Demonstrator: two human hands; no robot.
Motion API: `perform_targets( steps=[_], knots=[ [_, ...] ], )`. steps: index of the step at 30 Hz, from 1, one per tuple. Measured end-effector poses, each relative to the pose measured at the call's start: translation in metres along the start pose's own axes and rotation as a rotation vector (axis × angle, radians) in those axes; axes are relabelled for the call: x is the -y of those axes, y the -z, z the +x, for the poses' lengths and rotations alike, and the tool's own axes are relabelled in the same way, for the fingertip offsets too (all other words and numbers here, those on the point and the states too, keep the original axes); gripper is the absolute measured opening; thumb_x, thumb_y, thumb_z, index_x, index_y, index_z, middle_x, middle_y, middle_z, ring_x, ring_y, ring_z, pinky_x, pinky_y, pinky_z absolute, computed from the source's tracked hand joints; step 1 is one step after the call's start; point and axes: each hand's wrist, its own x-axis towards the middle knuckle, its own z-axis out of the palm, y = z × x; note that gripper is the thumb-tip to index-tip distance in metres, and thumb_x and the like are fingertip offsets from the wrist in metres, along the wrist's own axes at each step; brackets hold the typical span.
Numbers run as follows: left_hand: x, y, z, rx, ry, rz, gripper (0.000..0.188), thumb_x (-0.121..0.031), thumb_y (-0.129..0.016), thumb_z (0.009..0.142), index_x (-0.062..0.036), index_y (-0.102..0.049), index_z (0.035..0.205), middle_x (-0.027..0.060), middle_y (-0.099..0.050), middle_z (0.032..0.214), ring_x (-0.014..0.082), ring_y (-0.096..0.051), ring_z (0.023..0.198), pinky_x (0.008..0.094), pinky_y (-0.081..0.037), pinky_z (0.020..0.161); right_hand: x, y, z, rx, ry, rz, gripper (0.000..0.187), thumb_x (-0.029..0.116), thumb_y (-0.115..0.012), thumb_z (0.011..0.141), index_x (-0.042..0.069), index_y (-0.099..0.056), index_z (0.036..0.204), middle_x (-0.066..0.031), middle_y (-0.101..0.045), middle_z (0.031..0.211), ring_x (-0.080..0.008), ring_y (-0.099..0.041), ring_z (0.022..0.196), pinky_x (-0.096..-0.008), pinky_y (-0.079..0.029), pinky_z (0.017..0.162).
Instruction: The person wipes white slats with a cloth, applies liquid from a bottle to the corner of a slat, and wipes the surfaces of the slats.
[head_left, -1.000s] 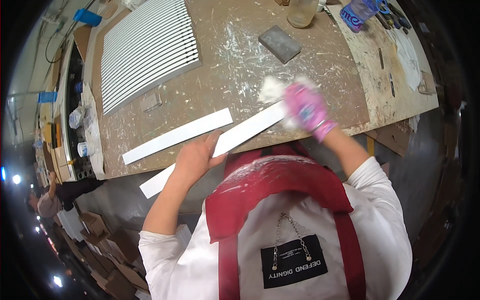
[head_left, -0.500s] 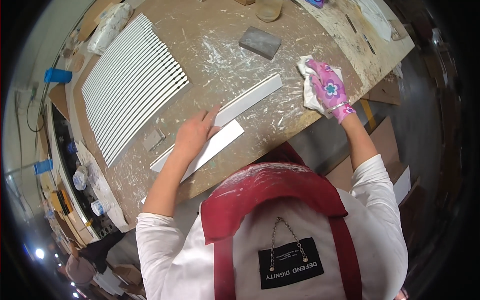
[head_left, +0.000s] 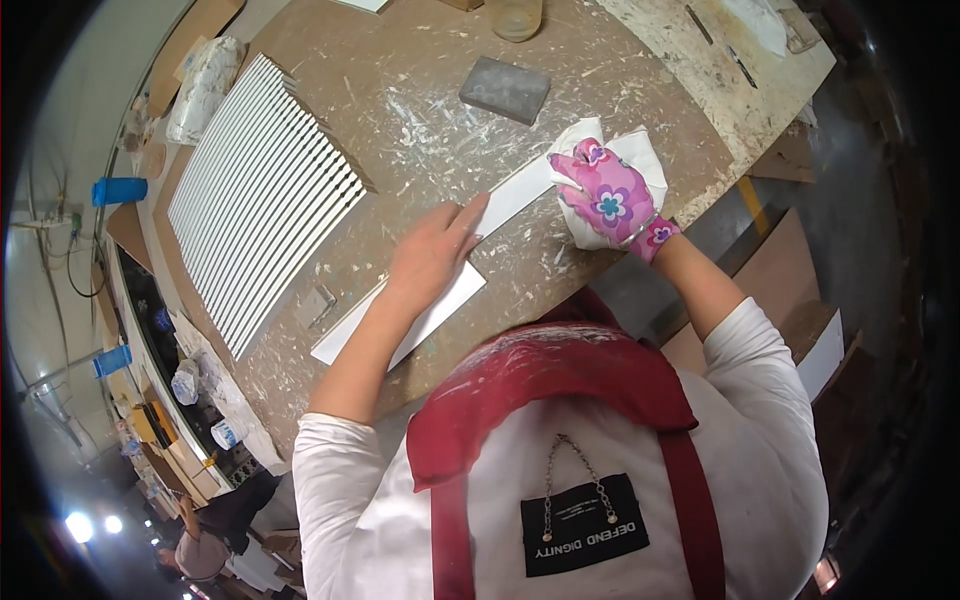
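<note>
A long white strip [head_left: 512,203] lies slantwise on the worktable. My bare left hand [head_left: 432,258] grips it near its middle, fingers along the far edge and thumb at the near edge. A pink flowered glove covers my right hand [head_left: 607,196], which is closed on a white cloth [head_left: 640,160]. The cloth meets the strip's far right end, hiding the tip. Beside the strip, nearer me, lies a second white board [head_left: 448,305], partly under my left forearm. Left of them, many white strips [head_left: 265,200] lie side by side in a row.
A grey block [head_left: 505,90] sits beyond the strip; a small grey piece [head_left: 317,306] lies left of my forearm. A clear container [head_left: 515,18] stands at the far edge. At left are a blue cup [head_left: 118,191] and a wrapped white bundle [head_left: 205,90]. Another person [head_left: 200,550] is at lower left.
My right hand has brought the cloth leftward onto the strip's end. My left hand has shifted right and slightly up with the strip. The view has tilted a little.
</note>
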Motion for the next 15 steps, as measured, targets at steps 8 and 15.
perform_targets(
  steps=[8,15],
  knots=[
    [-0.010,0.000,0.029,0.108,0.053,-0.094,0.056,-0.019,-0.059,0.090,-0.0238,-0.040,0.142,0.0138,-0.053,0.102,0.0335,-0.058,0.090,0.0416,-0.048,0.077,-0.008,-0.011,-0.004,-0.023,0.039,-0.035,0.038,0.028,-0.054,0.089,0.013,-0.058,0.124,-0.0133,-0.057,0.122,-0.0282,-0.058,0.103,-0.0392,-0.049,0.083],
    [-0.007,-0.005,0.012,-0.196,0.075,-0.052,0.072,-0.020,-0.073,0.080,-0.0060,-0.037,0.141,0.0180,-0.053,0.116,0.0376,-0.054,0.105,0.0441,-0.044,0.088,-0.012,0.019,-0.003,0.055,-0.192,0.161,0.031,0.015,-0.051,0.089,0.006,-0.060,0.118,-0.0100,-0.058,0.127,-0.0246,-0.052,0.115,-0.0339,-0.042,0.099]
  ],
)
